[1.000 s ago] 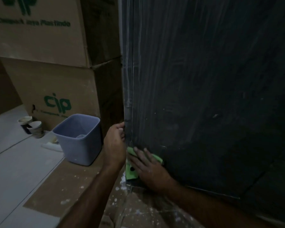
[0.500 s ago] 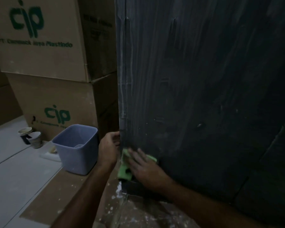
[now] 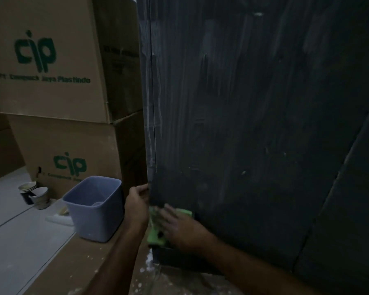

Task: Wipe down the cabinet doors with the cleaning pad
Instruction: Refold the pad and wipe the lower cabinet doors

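A dark cabinet door fills the right of the view, streaked with pale wipe marks. A green cleaning pad lies flat against the door's lower left corner. My right hand presses on the pad with fingers spread straight, covering most of it. My left hand grips the door's left edge just above the pad, fingers curled round the edge.
A blue-grey plastic bin stands on the floor just left of my left arm. Stacked cardboard boxes with green print rise behind it. Paper cups sit on the floor at far left. White specks dot the cardboard sheet underfoot.
The view has tilted up and shifted slightly. My right hand and the pad stay at the door's lower left corner, sliding a little. My left hand keeps its grip on the edge.
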`<act>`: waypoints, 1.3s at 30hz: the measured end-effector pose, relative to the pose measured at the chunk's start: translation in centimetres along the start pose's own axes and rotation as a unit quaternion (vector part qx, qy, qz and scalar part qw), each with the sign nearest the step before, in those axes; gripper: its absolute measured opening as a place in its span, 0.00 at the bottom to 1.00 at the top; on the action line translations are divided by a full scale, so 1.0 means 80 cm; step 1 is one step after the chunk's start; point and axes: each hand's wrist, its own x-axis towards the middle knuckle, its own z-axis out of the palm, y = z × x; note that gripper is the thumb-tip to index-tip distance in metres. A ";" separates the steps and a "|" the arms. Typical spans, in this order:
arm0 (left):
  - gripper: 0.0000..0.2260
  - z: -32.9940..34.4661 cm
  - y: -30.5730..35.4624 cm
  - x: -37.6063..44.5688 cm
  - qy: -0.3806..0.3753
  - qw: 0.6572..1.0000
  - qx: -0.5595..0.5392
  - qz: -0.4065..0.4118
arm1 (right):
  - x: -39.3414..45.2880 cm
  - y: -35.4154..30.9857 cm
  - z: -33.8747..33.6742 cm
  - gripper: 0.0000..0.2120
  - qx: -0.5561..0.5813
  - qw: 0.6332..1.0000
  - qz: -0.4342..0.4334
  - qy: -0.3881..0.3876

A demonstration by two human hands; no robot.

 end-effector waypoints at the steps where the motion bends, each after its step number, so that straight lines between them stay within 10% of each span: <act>1: 0.23 0.001 -0.002 0.000 0.001 1.000 -0.005 -0.003 | -0.007 -0.009 0.010 0.26 -0.012 0.996 -0.058 -0.066; 4: 0.23 -0.002 -0.007 -0.002 -0.005 1.000 -0.018 0.003 | 0.003 0.003 0.000 0.25 -0.062 0.995 -0.072 -0.039; 10: 0.26 0.000 0.003 0.006 0.030 0.999 -0.026 -0.003 | 0.051 0.076 -0.067 0.26 -0.023 0.958 0.196 0.206; 16: 0.22 0.011 0.006 0.006 0.029 0.997 -0.056 -0.032 | -0.039 0.004 0.004 0.19 -0.089 0.994 -0.054 -0.010; 24: 0.15 0.037 -0.011 -0.007 0.050 0.994 0.063 0.073 | -0.041 0.127 -0.074 0.24 -0.049 0.926 0.269 0.262; 31: 0.22 0.066 -0.012 -0.023 0.125 0.986 0.082 0.070 | -0.155 0.062 0.010 0.21 -0.125 0.989 0.039 0.068; 39: 0.22 0.080 -0.011 -0.019 0.181 0.979 0.072 0.051 | -0.103 0.148 -0.069 0.24 -0.057 0.895 0.330 0.295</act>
